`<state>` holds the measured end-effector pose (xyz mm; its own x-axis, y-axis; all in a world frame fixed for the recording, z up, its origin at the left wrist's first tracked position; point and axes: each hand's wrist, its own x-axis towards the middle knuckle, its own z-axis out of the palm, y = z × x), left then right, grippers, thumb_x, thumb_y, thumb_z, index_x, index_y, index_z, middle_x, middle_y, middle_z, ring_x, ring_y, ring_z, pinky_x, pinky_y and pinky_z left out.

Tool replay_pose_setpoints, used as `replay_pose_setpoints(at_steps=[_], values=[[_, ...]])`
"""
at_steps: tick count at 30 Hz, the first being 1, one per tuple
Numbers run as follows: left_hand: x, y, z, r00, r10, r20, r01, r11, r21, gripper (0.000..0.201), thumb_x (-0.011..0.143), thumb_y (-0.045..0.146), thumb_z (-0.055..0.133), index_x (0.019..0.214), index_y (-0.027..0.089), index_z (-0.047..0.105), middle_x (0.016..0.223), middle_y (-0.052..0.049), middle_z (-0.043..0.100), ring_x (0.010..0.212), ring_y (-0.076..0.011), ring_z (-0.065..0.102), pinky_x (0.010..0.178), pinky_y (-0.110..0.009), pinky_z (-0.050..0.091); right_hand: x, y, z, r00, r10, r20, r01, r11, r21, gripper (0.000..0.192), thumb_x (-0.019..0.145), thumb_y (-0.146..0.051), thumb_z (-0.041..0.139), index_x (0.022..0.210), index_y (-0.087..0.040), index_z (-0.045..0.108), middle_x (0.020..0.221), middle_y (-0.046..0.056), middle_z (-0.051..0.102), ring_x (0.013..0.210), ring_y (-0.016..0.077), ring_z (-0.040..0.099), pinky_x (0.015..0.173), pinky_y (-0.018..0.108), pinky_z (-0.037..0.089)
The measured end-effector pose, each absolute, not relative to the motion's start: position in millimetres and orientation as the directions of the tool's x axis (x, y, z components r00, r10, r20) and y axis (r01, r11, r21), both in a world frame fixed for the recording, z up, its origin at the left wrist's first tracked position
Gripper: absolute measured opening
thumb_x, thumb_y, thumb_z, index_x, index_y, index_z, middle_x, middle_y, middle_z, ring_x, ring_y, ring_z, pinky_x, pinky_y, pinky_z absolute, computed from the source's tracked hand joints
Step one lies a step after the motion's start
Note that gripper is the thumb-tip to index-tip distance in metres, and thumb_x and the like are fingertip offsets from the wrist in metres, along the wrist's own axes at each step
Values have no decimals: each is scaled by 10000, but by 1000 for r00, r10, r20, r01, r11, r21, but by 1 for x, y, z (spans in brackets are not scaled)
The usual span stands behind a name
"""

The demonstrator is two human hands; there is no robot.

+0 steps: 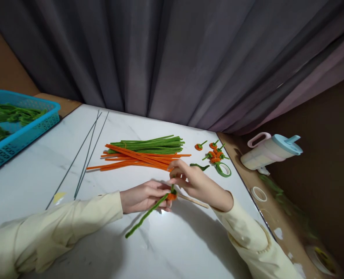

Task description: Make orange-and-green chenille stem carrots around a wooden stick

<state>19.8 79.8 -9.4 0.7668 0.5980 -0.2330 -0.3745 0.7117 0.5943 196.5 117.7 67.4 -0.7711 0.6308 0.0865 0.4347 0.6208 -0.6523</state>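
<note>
Near the middle of the white marble-patterned surface (44, 170), toward its right edge, both hands meet over one small piece of work. The left hand (142, 195) lies low with its fingers (163, 201) closed around a long fuzzy green pipe cleaner (147, 214) just below a small coiled orange pipe-cleaner bud (172, 196). The green stem's long axis runs on a diagonal: from the bud at the fingertips it slopes down and left toward the near edge, its free end resting on the surface in front of the left sleeve. The right hand (195, 182) comes in from the right, and its fingers (176, 179) are narrowed to a pinch directly above the bud, on the short green tip that sticks up there. A thin pale wooden stick (193, 201) passes under the right palm, pointing toward the right edge. The bud therefore sits between the two sets of fingertips, the left below and the right above, both touching it or just beside it

Farther back lie a bundle of straight orange pipe cleaners (139, 159) and a bundle of green pipe cleaners (151, 145), with a cluster of finished small orange buds (215, 155) toward the far right corner
</note>
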Motion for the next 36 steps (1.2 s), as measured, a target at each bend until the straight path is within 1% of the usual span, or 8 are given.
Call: replay_pose_setpoints(at_steps=[3,5,8,12,20,26,31,36], values=[[19,80,-7,786,576,-226,-370,731,573,174,797,227,648,903,90,630,840,-65,567,755,-140,572,821,-338,430,213,109,65,-674,705,218,427,614,-664,11,905,-179,482,896,-173,481,822,42,572,664,115,517,573,204,410],[19,80,-7,804,559,-203,-377,743,553,184,791,219,653,917,86,640,872,-68,567,756,-139,573,820,-343,436,221,99,61,-654,697,294,416,657,-629,74,916,-144,455,876,-170,511,800,47,570,696,126,525,621,225,432],[20,80,-10,828,541,-150,-386,743,547,162,817,203,617,924,84,642,815,-58,574,727,-130,570,833,-358,441,227,84,52,-715,597,364,378,768,-517,189,915,-72,397,998,-159,543,908,89,587,823,159,543,708,275,458],[19,79,-14,828,541,-149,-392,747,537,140,821,178,607,915,78,633,769,-44,573,679,-116,562,838,-371,452,227,73,46,-797,460,391,367,884,-291,325,904,-10,311,1124,-115,526,942,125,602,809,185,537,630,295,454],[19,78,-12,822,543,-168,-398,761,513,164,789,167,649,917,66,630,777,-57,594,684,-127,580,832,-363,453,226,74,45,-876,271,399,304,953,19,250,937,-71,346,979,-8,584,890,164,622,727,203,529,577,316,434],[19,76,-11,793,575,-202,-360,708,608,195,786,227,662,911,84,620,812,-74,617,740,-149,604,810,-308,428,225,78,42,-899,128,418,235,947,217,357,930,-50,275,809,-52,611,841,153,621,716,205,546,540,307,404],[20,74,-6,742,645,-182,-320,579,750,209,799,279,650,906,104,608,791,-55,617,712,-130,588,684,-243,419,218,76,49,-909,191,370,292,926,238,339,913,-60,297,731,-85,582,754,121,585,622,188,485,497,293,358],[22,72,-2,694,713,-102,-250,371,894,217,853,310,568,969,127,580,793,-46,612,675,-113,533,637,-232,410,214,67,55,-857,417,304,463,881,96,280,778,13,293,743,-132,530,699,71,515,590,171,433,470,260,320]])
